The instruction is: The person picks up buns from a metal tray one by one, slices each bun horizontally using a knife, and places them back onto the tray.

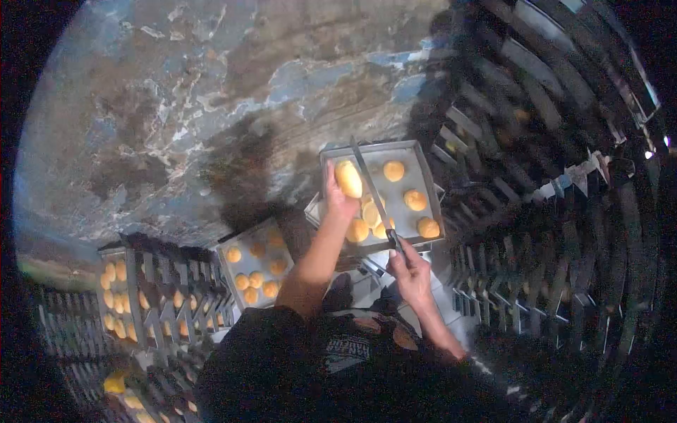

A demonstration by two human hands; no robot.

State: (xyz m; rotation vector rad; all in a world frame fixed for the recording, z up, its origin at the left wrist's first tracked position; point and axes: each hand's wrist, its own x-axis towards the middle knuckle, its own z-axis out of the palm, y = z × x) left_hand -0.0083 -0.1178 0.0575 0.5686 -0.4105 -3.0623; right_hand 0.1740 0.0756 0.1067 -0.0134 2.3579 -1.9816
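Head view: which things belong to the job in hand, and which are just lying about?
In the job:
knife, in the right hand
bun, in the left hand
tray below, with more buns

Seemingly just about:
second tray, lower left
slatted rack, right

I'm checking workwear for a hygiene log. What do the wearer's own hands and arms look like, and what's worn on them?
The left hand and right hand are ungloved, with bare forearms and no watch visible. The dark shirt has a pale printed marking in front. Rings are too small to tell.
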